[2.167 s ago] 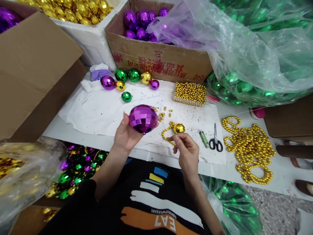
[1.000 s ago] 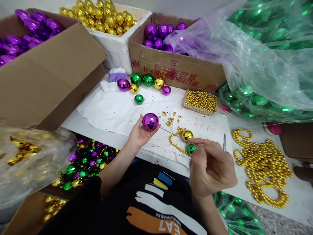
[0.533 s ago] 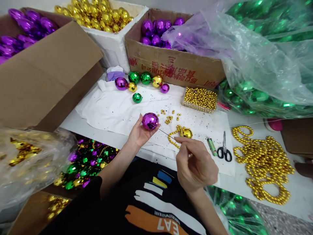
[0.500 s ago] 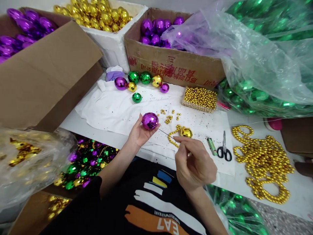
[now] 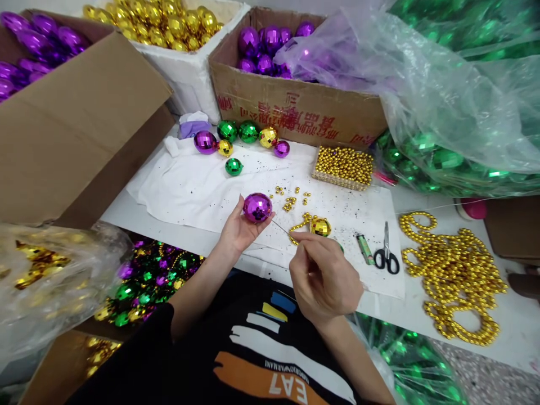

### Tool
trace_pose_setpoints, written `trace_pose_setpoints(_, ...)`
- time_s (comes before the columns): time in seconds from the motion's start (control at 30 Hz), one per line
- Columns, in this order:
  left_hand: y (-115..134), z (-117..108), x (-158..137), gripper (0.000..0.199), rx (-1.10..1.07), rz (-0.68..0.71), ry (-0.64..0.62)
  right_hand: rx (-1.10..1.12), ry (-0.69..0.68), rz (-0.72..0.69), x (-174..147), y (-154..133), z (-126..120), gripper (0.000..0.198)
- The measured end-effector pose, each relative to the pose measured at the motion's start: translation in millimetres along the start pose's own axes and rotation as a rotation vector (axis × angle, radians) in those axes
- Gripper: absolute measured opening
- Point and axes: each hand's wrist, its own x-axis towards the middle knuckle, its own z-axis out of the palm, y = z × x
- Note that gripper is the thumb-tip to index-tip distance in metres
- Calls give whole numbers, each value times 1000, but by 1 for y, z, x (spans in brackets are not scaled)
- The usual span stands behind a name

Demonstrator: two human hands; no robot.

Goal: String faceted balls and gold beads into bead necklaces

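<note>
1. We look down on two bare hands at work over a white cloth (image 5: 189, 197), spread on a pale table (image 5: 514, 337)
2. The left hand (image 5: 239, 233) cups a large purple ball (image 5: 257, 207), fingers and thumb closed about its lower side, holding it up over the cloth
3. The right hand (image 5: 324, 275) is curled, its fingers drawn together on a thin rod (image 5: 280, 226); we see the rod run to the lower right of the large purple ball, though we cannot tell whether it goes in
4. Just beyond the right hand, we find a gold ball (image 5: 320, 227) next to a curved strand of gold beads (image 5: 293, 237), with loose beads (image 5: 289, 203) scattered farther back
5. To that hand's right lie a green lighter-like item (image 5: 365, 249) and black-handled scissors (image 5: 386, 257), side by side, blades pointing away from us
6. Farther right, we note a heap of gold bead chains (image 5: 458, 275) on the table
7. At the back, a clear tray (image 5: 337, 181) brims with gold beads, while a small green ball (image 5: 233, 166) sits before a row of coloured balls (image 5: 227, 131) and a cardboard box (image 5: 236, 93) of purple ones
</note>
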Motion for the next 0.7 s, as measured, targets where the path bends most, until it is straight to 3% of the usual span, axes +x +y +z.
trace_pose_setpoints(0.3, -3, 3, -1, 48, -13, -16, 39, -19, -74, -124, 0, 3, 19, 17)
trace_pose_setpoints(0.7, -4, -2, 1, 55, 26, -43, -2, -56, -100, -129, -7, 12, 37, 15)
